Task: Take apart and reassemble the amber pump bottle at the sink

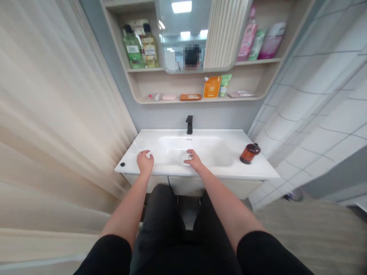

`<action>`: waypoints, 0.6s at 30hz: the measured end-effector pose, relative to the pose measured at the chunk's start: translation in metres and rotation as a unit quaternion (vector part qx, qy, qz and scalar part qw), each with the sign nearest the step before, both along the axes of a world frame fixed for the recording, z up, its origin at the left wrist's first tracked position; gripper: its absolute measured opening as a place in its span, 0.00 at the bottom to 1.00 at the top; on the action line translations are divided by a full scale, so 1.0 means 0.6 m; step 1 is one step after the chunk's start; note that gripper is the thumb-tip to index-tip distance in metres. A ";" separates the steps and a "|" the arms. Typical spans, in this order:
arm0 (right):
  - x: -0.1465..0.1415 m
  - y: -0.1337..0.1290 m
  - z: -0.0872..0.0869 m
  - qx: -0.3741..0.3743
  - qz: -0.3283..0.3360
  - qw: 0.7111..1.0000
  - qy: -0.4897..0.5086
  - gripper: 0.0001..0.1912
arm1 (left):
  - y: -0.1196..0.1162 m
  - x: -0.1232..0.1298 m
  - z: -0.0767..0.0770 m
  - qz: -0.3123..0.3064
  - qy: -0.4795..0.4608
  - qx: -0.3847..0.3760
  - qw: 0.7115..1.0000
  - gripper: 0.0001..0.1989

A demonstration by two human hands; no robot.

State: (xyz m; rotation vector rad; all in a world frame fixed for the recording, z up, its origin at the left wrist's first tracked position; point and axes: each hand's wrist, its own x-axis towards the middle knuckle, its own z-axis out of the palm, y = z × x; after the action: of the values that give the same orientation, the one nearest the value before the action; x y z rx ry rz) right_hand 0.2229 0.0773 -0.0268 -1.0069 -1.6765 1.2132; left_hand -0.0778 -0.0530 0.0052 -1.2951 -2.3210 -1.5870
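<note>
My right hand is over the middle of the white sink, its thumb and fingers closed around a small clear object that looks like glass or plastic. My left hand rests at the left edge of the basin with its fingers curved and a gap between thumb and fingertips; nothing shows in it. Just behind the left hand, something clear and faint is on the counter, too indistinct to name. The black faucet stands at the back of the sink.
An amber bottle stands on the right of the counter, a small black round piece at its left end. Above hang a mirror and a shelf with bottles, pouches and tubes. A curtain borders the left side.
</note>
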 end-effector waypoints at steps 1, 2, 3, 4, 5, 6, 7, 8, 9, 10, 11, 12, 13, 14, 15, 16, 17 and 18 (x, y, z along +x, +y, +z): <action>-0.001 0.001 0.000 -0.005 0.004 1.000 0.000 0.36 | -0.011 -0.021 0.000 0.028 0.021 -0.027 0.999 0.18; -0.002 0.001 0.001 -0.010 0.005 1.000 0.001 0.36 | -0.020 -0.040 -0.001 0.046 0.033 -0.057 0.997 0.19; -0.002 0.002 0.001 -0.016 0.006 1.000 0.003 0.36 | -0.027 -0.057 -0.004 0.054 0.040 -0.086 0.994 0.20; -0.002 0.002 0.001 -0.019 0.007 1.000 0.004 0.36 | -0.032 -0.071 -0.006 0.054 0.044 -0.111 0.991 0.20; -0.003 0.003 0.001 -0.020 0.008 1.000 0.003 0.36 | -0.033 -0.083 -0.009 0.050 0.046 -0.130 0.989 0.19; -0.003 0.003 0.000 -0.018 0.009 1.000 0.001 0.36 | -0.031 -0.090 -0.011 0.043 0.045 -0.142 0.988 0.17; -0.003 0.004 -0.002 -0.014 0.010 1.000 -0.003 0.36 | -0.026 -0.094 -0.012 0.035 0.043 -0.143 0.988 0.14; -0.004 0.005 -0.003 -0.010 0.010 1.000 -0.007 0.36 | -0.018 -0.093 -0.013 0.026 0.038 -0.134 0.990 0.13; -0.005 0.006 -0.005 -0.006 0.008 1.000 -0.012 0.36 | -0.008 -0.086 -0.012 0.012 0.027 -0.117 0.993 0.12; -0.006 0.008 -0.007 -0.003 0.006 1.000 -0.017 0.37 | 0.005 -0.073 -0.011 -0.010 0.010 -0.096 0.995 0.12; -0.007 0.009 -0.010 0.000 0.003 1.000 -0.022 0.37 | 0.020 -0.054 -0.010 -0.043 -0.015 -0.074 0.996 0.14; -0.008 0.010 -0.012 0.003 0.000 1.000 -0.029 0.38 | 0.035 -0.031 -0.009 -0.085 -0.046 -0.055 0.994 0.17; -0.010 0.012 -0.015 0.007 -0.006 0.999 -0.038 0.38 | 0.051 -0.005 -0.009 -0.134 -0.086 -0.042 0.986 0.21; -0.011 0.013 -0.018 0.013 -0.015 0.999 -0.051 0.38 | 0.066 0.023 -0.009 -0.189 -0.130 -0.036 0.973 0.23; -0.012 0.015 -0.021 0.021 -0.028 0.997 -0.066 0.38 | 0.079 0.050 -0.011 -0.240 -0.169 -0.035 0.955 0.24; -0.013 0.016 -0.024 0.031 -0.043 0.995 -0.082 0.38 | 0.090 0.074 -0.014 -0.280 -0.196 -0.035 0.939 0.24; -0.014 0.018 -0.028 0.043 -0.059 0.992 -0.098 0.37 | 0.098 0.092 -0.016 -0.301 -0.218 -0.036 0.928 0.23; -0.014 0.019 -0.031 0.055 -0.071 0.990 -0.112 0.37 | 0.103 0.106 -0.019 -0.307 -0.231 -0.034 0.922 0.22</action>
State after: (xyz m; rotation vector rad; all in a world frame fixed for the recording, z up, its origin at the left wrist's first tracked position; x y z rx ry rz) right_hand 0.2143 0.0889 -0.0453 -1.2065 -1.7889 0.9318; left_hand -0.0144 0.0090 -0.0064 -2.0034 -2.3542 -2.2135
